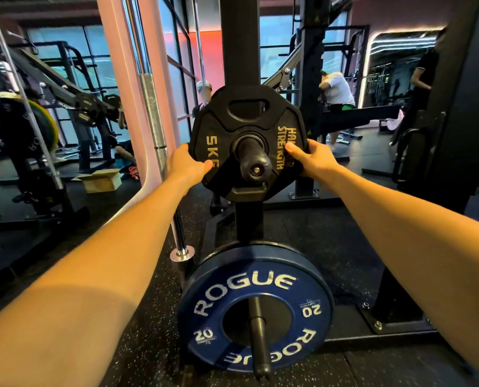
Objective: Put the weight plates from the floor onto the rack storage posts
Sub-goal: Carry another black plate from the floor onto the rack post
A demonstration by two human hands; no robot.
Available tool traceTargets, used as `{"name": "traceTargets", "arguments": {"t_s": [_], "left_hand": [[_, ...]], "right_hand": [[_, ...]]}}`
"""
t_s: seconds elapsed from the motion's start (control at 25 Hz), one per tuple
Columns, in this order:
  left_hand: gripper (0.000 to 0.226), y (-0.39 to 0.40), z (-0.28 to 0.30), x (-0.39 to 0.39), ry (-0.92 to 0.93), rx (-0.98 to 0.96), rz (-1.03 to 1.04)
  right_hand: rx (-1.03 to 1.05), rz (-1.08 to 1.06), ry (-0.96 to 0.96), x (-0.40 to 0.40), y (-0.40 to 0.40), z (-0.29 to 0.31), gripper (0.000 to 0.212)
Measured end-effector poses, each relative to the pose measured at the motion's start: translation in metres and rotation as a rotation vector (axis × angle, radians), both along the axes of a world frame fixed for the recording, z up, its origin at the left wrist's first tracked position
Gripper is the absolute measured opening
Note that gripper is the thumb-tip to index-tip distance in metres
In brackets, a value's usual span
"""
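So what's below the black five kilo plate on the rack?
Under the black 5 kg plate, a blue 20 kg Rogue plate sits on a lower storage post. Whether more plates sit behind the blue one is hidden.

Dim indoor gym light, with cool daylight through the tall glass windows [73,40] behind and a red-orange glow centre. Wide-angle bending curves the edges; the background looks soft.

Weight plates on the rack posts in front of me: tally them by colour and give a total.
Black: 1, the 5 kg plate on the upper post, gripped by left hand and right hand.
Blue: 1, the 20 plate on the lower post.
Total: 2
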State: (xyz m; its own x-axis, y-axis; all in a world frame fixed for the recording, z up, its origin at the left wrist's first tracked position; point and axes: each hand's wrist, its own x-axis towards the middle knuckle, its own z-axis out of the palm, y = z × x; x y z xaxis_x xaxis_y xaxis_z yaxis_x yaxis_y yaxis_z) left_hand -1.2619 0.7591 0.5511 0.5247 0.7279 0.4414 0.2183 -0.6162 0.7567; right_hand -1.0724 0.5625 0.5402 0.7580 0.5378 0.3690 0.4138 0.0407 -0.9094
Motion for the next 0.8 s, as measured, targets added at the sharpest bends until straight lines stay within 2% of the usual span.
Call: {"name": "traceTargets", "arguments": {"t_s": [0.12, 0.2, 0.4, 0.52, 0.64, 0.8], "left_hand": [[0.066, -0.001, 0.014, -0.018, 0.110, 0.067, 0.038], [0.075, -0.010, 0.027, -0.034, 0.090, 0.071, 0.013], [0.073, -0.040, 0.037, -0.063, 0.128, 0.159, -0.109], [0.071, -0.044, 0.042, -0.080, 0.138, 0.238, -0.093], [0.067, -0.038, 0.074, -0.084, 0.209, 0.290, -0.082], [0.071, -0.026, 0.165, -0.077, 0.240, 0.223, -0.102]], "right_hand": [[-0.263, -0.096, -0.029, -0.021, -0.008, 0.013, 0.046], [-0.275, -0.112, -0.062, -0.038, -0.019, 0.022, 0.050], [-0.184, -0.070, -0.229, -0.069, -0.046, 0.028, 0.061], [-0.272, -0.052, -0.414, -0.065, -0.059, 0.039, 0.056], [-0.445, -0.039, -0.575, -0.048, -0.063, 0.087, 0.058], [-0.546, -0.028, -0.602, -0.034, -0.063, 0.185, 0.069]]}}
